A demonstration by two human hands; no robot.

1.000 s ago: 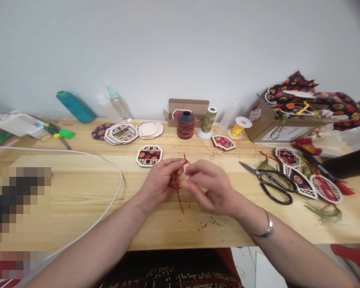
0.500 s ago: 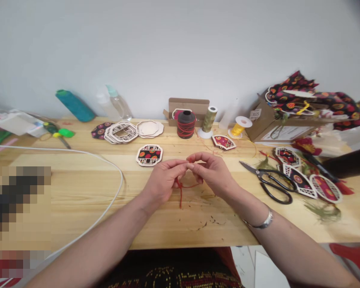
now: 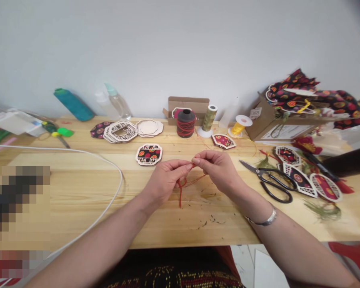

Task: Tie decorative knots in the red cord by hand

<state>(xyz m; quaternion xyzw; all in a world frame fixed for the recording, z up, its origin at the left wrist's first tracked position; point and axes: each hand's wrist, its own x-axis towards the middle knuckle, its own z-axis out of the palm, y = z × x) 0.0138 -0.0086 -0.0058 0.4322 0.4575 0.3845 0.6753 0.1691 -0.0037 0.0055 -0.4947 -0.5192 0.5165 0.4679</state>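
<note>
Both hands meet over the middle of the wooden table, pinching a thin red cord (image 3: 180, 196). My left hand (image 3: 169, 176) holds it between thumb and forefinger, and a loop and loose ends hang below. My right hand (image 3: 214, 166) pinches the same cord just to the right, with a short stretch showing between the fingertips. Part of the cord is hidden behind the fingers. Beyond my left hand lies an octagonal patterned pendant (image 3: 149, 155) with a lattice frame. Black-handled scissors (image 3: 276, 182) lie open to the right of my right hand.
At the back stand a red cord spool (image 3: 185, 124), a green-gold thread spool (image 3: 209, 120) and a yellow spool (image 3: 238, 126). Lattice frames (image 3: 123, 131) are stacked at back left. A white cable (image 3: 118, 176) curves across the left. A cardboard box (image 3: 282, 126) holds patterned fabric.
My right hand has drawn slightly to the right, away from my left fingertips, so a short piece of cord now shows between them. The left hand has barely moved.
</note>
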